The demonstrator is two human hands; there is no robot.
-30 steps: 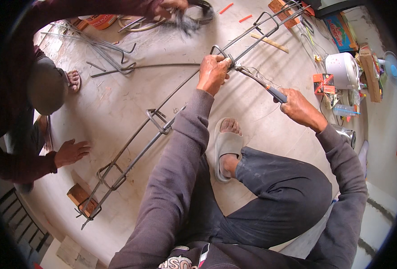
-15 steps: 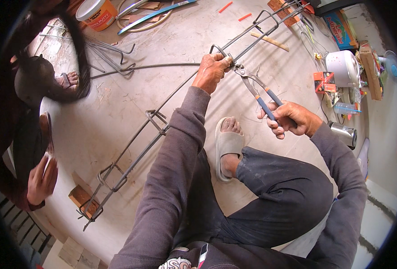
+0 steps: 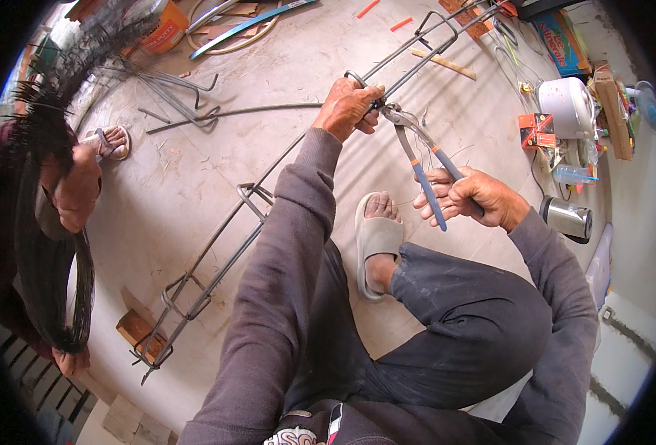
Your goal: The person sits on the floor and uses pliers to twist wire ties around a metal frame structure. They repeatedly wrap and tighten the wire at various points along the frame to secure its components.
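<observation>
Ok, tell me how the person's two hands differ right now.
The left hand is raised farther out, closed on the rebar cage at a stirrup; the right hand sits lower and nearer the body, wrapped around the blue handles of the pincers. The left grips steel directly; the right works a tool whose head meets the cage beside the left hand. Both are bare, with grey sleeves.

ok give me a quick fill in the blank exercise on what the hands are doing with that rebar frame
1. The right hand holds pliers with ____ handles.
2. The left hand grips the rebar frame right beside the pliers' ____.
3. The frame lies on a ____ floor.
4. The person's foot wears a pale ____.

Missing words: blue; jaws; concrete; sandal
</observation>
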